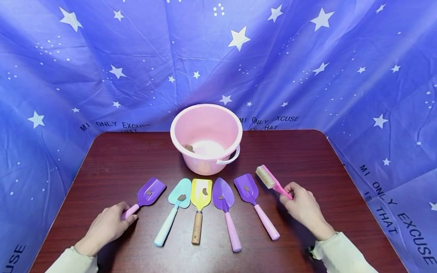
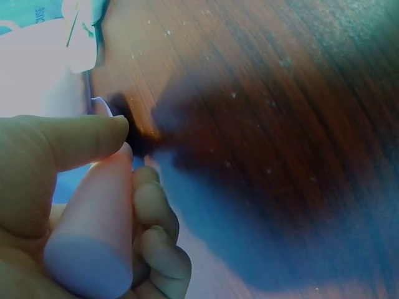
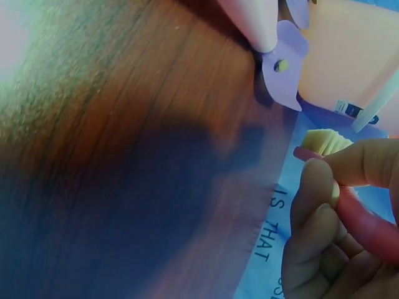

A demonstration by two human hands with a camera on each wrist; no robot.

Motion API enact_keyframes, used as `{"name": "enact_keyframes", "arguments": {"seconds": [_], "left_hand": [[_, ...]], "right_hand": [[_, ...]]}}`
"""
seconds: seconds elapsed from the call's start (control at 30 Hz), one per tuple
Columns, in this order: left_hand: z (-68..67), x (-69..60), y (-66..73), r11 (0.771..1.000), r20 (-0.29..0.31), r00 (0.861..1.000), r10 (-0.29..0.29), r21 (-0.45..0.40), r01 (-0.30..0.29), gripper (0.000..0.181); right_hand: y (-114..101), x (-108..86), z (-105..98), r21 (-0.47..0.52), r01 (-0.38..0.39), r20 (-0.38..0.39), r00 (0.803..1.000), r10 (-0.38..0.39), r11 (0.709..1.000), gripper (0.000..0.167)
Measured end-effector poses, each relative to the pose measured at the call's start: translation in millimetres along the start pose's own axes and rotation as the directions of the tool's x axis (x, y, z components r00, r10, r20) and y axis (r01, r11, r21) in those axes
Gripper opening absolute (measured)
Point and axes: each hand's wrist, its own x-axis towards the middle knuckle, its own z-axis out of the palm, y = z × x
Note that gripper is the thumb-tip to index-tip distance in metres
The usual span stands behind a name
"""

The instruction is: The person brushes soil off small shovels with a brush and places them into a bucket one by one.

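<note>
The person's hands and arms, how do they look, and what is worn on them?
The left hand and right hand are bare, no gloves or rings visible. The left sleeve and right sleeve are pale off-white, ending near the wrists. A small dark object shows beside the right sleeve, too unclear to identify.

Beneath the left hand (image 1: 108, 223) and right hand (image 1: 302, 203) spreads a tabletop (image 1: 126, 159) of dark reddish-brown wood grain, its far corners rounded. Beyond both hands hangs a creased blue-violet cloth backdrop (image 1: 146, 36) printed with white stars (image 1: 239, 38). To the right hand's right, black lettering (image 1: 381, 218) on it reads "IS THAT".
</note>
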Motion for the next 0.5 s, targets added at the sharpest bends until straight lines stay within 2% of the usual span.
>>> {"name": "enact_keyframes", "arguments": {"seconds": [0.27,0.5], "left_hand": [[-0.3,-0.6,1.7,1.0,-0.021,1.0,0.012,-0.002,-0.012,0.02],[0.5,-1.4,-0.6,0.998,-0.066,0.996,0.06,-0.006,-0.06,0.022]], "right_hand": [[-8.1,-3.1,0.8,-0.009,0.028,-0.016,0.999,-0.028,1.0,0.011],[-17.0,-6.3,0.0,-0.023,0.044,-0.038,0.998,-0.045,0.999,0.012]]}}
